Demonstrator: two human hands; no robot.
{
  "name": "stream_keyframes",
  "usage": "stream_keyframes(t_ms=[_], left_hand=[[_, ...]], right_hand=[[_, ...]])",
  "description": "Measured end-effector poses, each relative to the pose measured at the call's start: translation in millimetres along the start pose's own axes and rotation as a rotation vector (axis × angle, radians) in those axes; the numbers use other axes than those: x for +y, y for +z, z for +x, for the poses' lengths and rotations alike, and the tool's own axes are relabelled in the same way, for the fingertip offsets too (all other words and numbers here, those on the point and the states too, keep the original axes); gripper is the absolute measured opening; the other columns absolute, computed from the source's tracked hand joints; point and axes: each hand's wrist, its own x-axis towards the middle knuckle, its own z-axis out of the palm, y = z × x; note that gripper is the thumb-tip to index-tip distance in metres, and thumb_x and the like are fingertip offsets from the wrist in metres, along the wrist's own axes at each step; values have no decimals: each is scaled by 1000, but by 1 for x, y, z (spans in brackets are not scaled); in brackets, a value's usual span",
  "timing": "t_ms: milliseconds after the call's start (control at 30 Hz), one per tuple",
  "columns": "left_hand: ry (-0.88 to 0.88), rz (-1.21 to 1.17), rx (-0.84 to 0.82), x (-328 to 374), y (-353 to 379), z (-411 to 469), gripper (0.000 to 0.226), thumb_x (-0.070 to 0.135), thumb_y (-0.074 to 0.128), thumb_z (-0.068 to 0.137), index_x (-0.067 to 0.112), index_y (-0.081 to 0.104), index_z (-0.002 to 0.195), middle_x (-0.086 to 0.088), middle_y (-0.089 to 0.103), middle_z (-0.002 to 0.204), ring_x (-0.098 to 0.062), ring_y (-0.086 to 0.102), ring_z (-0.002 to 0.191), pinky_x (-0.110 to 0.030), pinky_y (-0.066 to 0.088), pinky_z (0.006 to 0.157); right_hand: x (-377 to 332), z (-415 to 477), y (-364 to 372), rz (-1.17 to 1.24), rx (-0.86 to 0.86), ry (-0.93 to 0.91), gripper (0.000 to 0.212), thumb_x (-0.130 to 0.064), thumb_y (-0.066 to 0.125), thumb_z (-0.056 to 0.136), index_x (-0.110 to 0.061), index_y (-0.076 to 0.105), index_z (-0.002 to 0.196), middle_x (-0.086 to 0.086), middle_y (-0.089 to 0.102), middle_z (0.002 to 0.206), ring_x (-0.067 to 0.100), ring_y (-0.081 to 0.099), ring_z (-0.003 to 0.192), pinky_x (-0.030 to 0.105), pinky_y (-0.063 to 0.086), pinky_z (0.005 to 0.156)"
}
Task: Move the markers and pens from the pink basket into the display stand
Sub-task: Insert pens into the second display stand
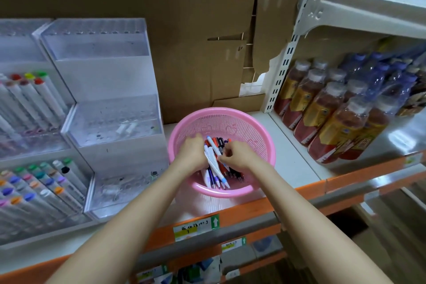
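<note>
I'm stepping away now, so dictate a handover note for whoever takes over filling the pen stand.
Left hand: grips a bunch of pens inside the pink basket.
Right hand: pinches one pen of that bunch.
Display stand, left of the basket: its clear tiers show no pens yet; markers fill the stand beside it.
To do: lift the pens out, slot them in.

Left hand (pixel 192 153) and right hand (pixel 238 154) cover some pens (pixel 214 167); shelf label (pixel 195 226) writing is illegible
</note>
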Motion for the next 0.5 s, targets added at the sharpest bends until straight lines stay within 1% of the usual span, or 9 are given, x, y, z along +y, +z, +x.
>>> stream_keyframes(t_ms=[133,267,333,400,433,500], left_hand=[[3,-83,-26,2,-2,-2,52,10,72,76,8,42,118,-5,54,97,-20,51,84,-29,39,66],[-20,-195,75,2,-2,-2,42,5,68,77,8,46,113,-10,60,95,-24,57,84,-31,42,62],[-13,-203,115,2,-1,-2,37,2,65,80,9,47,111,-7,58,89,-23,57,82,-29,42,60],[-7,-229,143,2,0,-3,34,0,62,82,10,48,111,-4,58,88,-20,57,79,-26,40,57],[-1,-236,154,2,0,-4,32,0,61,83,11,49,111,-4,59,90,-20,57,80,-26,42,59],[24,-211,159,2,2,-4,26,4,58,86,12,50,110,-7,63,95,-22,59,84,-33,46,66]], right_hand=[[1,-2,0,37,16,15,24,-21,61,83,-16,45,66,5,54,71,23,50,71,33,33,59],[0,-3,0,85,40,1,9,-15,62,80,-14,53,79,5,58,79,25,54,78,33,36,62],[0,-4,-1,99,39,-1,13,-15,64,79,-14,53,85,2,56,78,24,52,78,32,33,57],[-1,-7,-3,88,21,-8,23,-18,66,79,-12,51,95,0,51,77,22,49,77,30,31,54],[-2,-8,-3,79,4,-11,28,-19,67,79,-11,49,100,1,51,79,22,49,77,32,31,55],[-3,-10,-2,58,-37,-20,39,-19,65,81,-10,43,111,4,54,87,23,52,80,31,34,61]])
